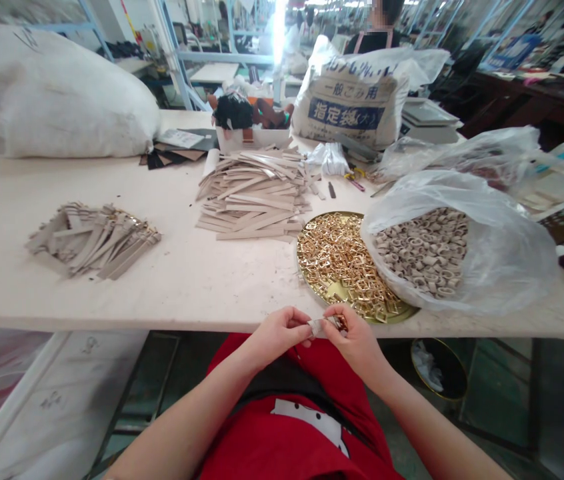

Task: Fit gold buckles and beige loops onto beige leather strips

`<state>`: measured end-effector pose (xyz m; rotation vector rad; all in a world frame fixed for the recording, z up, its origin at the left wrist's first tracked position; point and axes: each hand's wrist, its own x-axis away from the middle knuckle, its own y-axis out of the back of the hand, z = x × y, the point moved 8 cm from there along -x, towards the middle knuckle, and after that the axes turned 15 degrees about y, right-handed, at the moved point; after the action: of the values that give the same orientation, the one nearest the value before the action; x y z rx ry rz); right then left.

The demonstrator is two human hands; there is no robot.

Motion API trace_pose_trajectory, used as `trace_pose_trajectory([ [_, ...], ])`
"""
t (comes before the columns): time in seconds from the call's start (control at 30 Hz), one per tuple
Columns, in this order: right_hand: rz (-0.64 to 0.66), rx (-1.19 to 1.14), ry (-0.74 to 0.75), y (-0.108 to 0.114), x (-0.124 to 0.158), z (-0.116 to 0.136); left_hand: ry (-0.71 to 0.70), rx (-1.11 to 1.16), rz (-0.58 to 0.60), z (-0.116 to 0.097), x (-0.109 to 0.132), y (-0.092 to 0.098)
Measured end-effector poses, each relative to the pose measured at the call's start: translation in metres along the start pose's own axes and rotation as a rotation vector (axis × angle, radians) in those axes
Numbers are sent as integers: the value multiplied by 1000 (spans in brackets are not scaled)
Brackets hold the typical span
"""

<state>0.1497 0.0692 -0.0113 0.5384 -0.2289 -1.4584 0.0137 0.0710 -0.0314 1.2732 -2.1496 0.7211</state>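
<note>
My left hand point(286, 332) and my right hand point(355, 340) meet just over the table's front edge, both closed. Between their fingers is a short beige strap point(317, 327), pinched from both sides. A gold buckle point(343, 323) shows at my right fingertips; how it joins the strap is hidden. Right behind my hands, a round gold tray point(335, 290) holds many loose gold buckles point(337, 253). To its right, a clear plastic bag point(507, 247) lies open with small beige loops point(425, 250) in it. A pile of long beige straps point(257, 197) lies behind and left.
Straps with gold fittings point(95, 240) form a heap on the left of the white table point(177, 287). A big white sack point(52, 93) and a printed sack point(357, 100) stand at the back. Scissors point(356, 180) lie behind the tray. A person point(375, 40) is beyond.
</note>
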Motion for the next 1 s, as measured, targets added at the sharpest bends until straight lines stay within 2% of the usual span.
trace_pose_trajectory([
  [0.07,-6,29,20,1,0,3,12,13,-10,1,-1,1],
  [0.33,211,-41,92,-13,2,10,-30,-54,38,7,-6,-3],
  [0.47,235,-51,90,-14,5,7,-12,-112,15,12,-7,-3],
  [0.67,258,-65,87,-17,7,4,78,24,85,20,-3,-4],
  [0.77,302,-71,108,-19,9,7,81,25,40,23,-2,-1],
  [0.87,387,-108,106,-23,14,10,39,-87,-26,22,-2,1],
  [1.0,338,-117,78,-21,15,6,-37,-188,-52,15,0,0],
])
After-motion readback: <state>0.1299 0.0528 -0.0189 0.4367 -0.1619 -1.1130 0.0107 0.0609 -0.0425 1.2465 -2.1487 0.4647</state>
